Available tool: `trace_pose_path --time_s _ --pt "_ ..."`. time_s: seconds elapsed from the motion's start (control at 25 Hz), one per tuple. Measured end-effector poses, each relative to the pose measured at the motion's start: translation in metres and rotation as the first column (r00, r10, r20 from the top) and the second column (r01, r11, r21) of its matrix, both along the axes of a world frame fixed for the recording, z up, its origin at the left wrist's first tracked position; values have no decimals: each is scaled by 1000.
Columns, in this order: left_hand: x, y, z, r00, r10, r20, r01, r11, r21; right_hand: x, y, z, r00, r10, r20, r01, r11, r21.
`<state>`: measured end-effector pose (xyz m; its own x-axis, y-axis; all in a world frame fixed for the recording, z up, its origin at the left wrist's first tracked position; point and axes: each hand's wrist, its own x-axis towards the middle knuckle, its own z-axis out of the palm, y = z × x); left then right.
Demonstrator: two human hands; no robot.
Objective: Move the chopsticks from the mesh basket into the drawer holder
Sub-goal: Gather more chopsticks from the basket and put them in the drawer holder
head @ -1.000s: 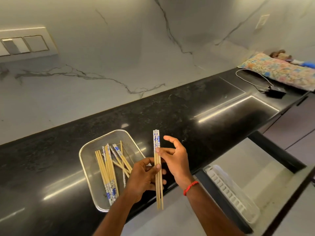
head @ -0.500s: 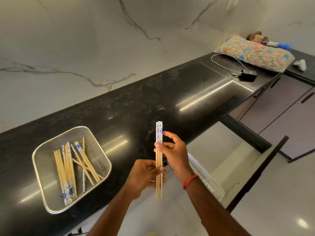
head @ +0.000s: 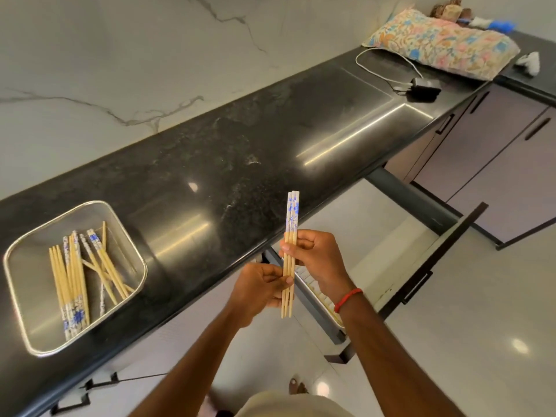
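A small bundle of bamboo chopsticks [head: 291, 218] with blue-and-white ends stands upright between both hands, just in front of the counter edge. My right hand [head: 316, 257] pinches the bundle near its middle. My left hand [head: 258, 290] grips it lower down, thumb across the sticks. The mesh basket [head: 21, 284] sits on the black counter at the left and holds several more chopsticks [head: 75, 275], lying loose. Under the counter an open drawer [head: 421, 266] shows a pale slotted holder [head: 319, 293], mostly hidden behind my right wrist.
The black counter [head: 240, 152] runs to the right, where a floral cushion [head: 445, 43] and a black charger with a white cable [head: 421, 85] lie. Closed cabinet doors [head: 496, 164] stand beyond the drawer. Pale glossy floor lies below.
The view has swung right and down: the basket now sits further left and the open drawer shows more. Both hands have kept the bundle upright and carried it away from the basket, toward the drawer.
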<state>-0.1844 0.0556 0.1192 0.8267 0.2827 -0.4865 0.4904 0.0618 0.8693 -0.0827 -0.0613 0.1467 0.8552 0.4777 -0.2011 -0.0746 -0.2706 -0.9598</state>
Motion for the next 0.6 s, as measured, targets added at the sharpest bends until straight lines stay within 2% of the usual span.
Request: trace_pose_path --time_s 0.16,0.32,0.4,0.52,0.6 --pt "10 -23 -5 1000 6 14 -7 999 47 8 -19 -10 1000 13 6 -13 1000 -9" --pt "15 -43 -15 999 -14 46 6 986 168 20 -39 -19 996 85 -12 -84 996 32" --pt "19 -54 -19 998 -7 55 -2 988 157 29 -47 -22 993 115 -20 -114 991 64" --pt "22 -59 -26 999 21 26 -23 999 40 43 -56 -37 994 84 72 -82 996 -21" --pt "19 -53 -36 999 29 -29 -27 998 61 52 -60 -51 980 77 182 -51 988 -143"
